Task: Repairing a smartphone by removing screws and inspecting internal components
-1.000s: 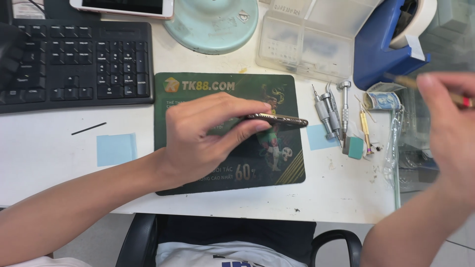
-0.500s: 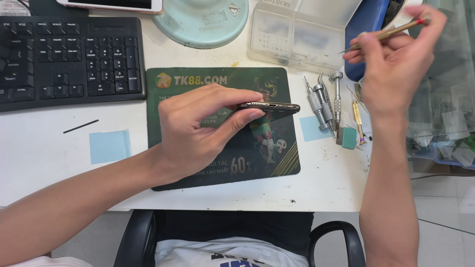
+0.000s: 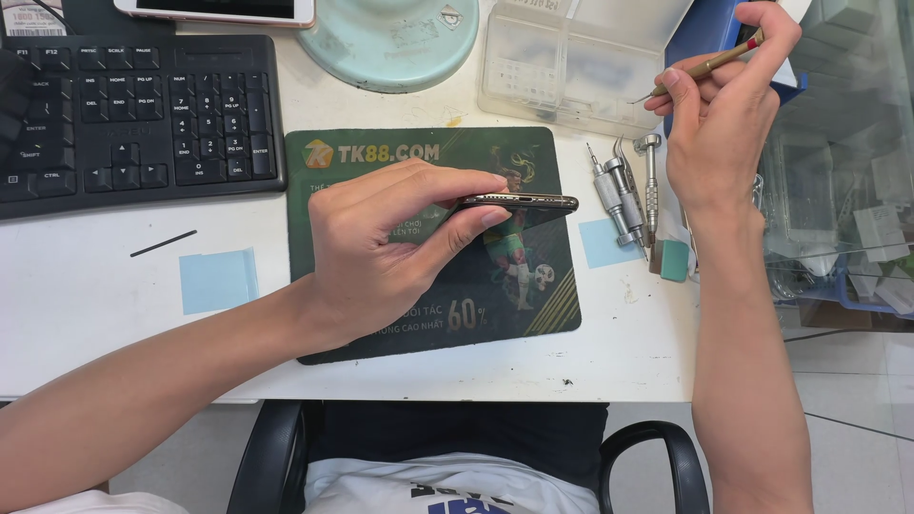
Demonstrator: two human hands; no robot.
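Observation:
My left hand (image 3: 390,249) grips a dark smartphone (image 3: 533,202) by its edges, holding it on its side just above a dark green printed mat (image 3: 543,295). Only the phone's thin metal edge shows. My right hand (image 3: 719,100) is raised at the upper right, over the desk's far side, and pinches a thin gold-coloured tweezer-like tool (image 3: 709,67) with a red end; its point aims left.
Several small screwdrivers (image 3: 624,195) lie right of the mat beside a light blue square (image 3: 605,243) and a small teal block (image 3: 673,260). A black keyboard (image 3: 133,114), a clear parts box (image 3: 571,62), a round pale base (image 3: 390,38) and a clear bin (image 3: 847,171) surround the area.
My right hand rose from the right edge up to the top right with the thin tool and now holds it nearly level. My left hand keeps the phone in place over the mat.

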